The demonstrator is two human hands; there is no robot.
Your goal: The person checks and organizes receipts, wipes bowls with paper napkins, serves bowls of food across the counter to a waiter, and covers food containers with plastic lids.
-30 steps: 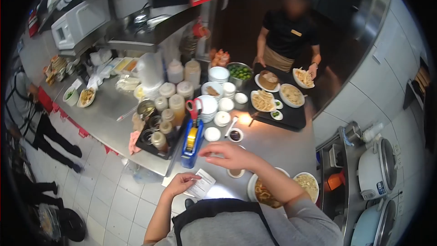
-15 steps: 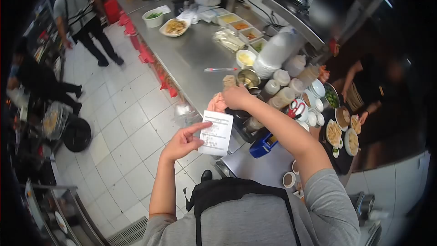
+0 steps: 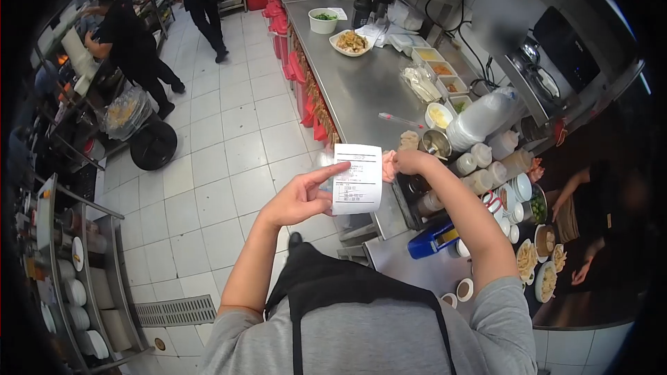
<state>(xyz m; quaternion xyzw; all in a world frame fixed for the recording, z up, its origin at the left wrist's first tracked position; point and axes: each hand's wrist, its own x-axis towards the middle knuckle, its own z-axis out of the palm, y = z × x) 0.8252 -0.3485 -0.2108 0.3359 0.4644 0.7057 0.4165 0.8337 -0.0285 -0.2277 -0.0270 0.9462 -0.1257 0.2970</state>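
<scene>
My left hand (image 3: 304,196) pinches a printed paper ticket (image 3: 358,180) at its left side, index finger lying over the print and thumb near the lower edge. The printed side faces me. At the counter's front edge, my right hand (image 3: 413,162) is closed, its fingers against a crumpled pink cloth-like piece (image 3: 390,166); its fingertips are partly hidden. Just beyond that hand are a crumpled beige piece (image 3: 408,140) and a metal bowl (image 3: 435,143). A pen (image 3: 401,120) lies on the steel counter behind them.
Along the steel counter (image 3: 321,73) stand a plate of food (image 3: 351,43), sauce bottles (image 3: 479,182) and stacked plastic cups (image 3: 481,121). A blue device (image 3: 435,237) sits near my right forearm. Two people work at left; another stands at right. A black bin (image 3: 153,146) is on the floor.
The view has tilted up and turned left. The ticket now stands more upright, facing me. The person in the aisle has walked farther off. My right hand stays near the pink piece.
</scene>
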